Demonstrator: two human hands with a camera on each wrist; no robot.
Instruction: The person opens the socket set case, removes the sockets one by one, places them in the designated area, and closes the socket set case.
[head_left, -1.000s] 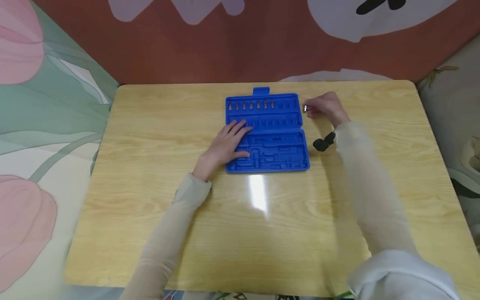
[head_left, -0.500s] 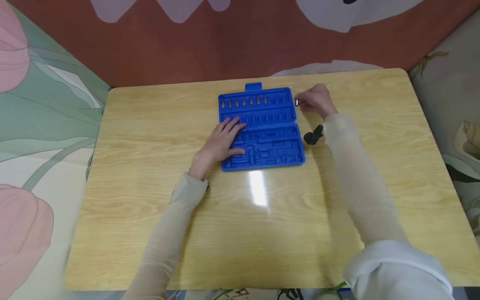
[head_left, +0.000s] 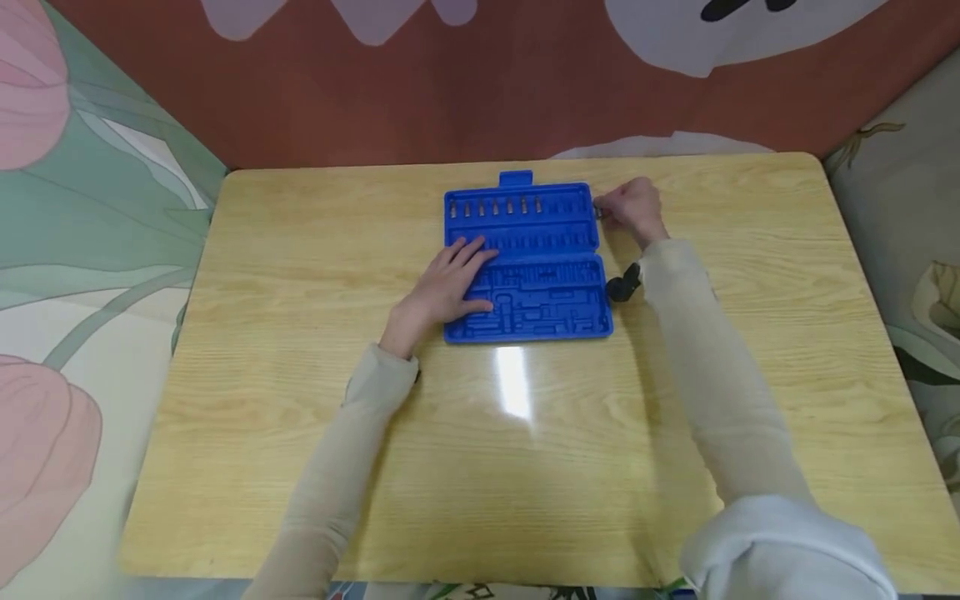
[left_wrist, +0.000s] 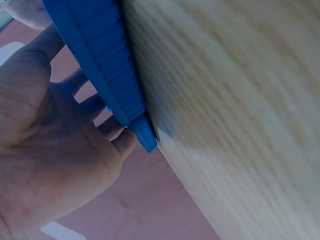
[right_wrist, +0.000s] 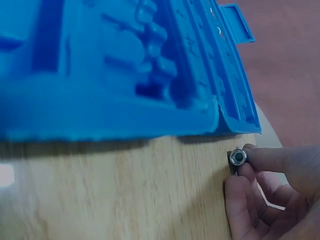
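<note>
A blue plastic case [head_left: 555, 329] lies unfolded on the table, its moulded slots facing up. Several small metal pieces [head_left: 495, 207] stand in a row along its far half. My left hand [head_left: 442, 292] rests on the case's left side with fingers spread; the left wrist view shows the palm [left_wrist: 60, 150] by the case's edge. Just off the far right edge of the case, my right hand [head_left: 636, 208] pinches a small metal socket [right_wrist: 238, 157] between thumb and finger. Its round, hollow end faces the right wrist camera, close to the tabletop.
The wooden table [head_left: 300, 233] extends around the case on all sides. Behind it rises a reddish-brown patterned wall covering [head_left: 420, 100]. A black wrist-worn device [head_left: 623, 285] hangs under the right sleeve, beside the case's right edge.
My right hand has shifted slightly left, bringing the socket nearer the case edge. The left hand stays on the case. The head view has wobbled a little.
</note>
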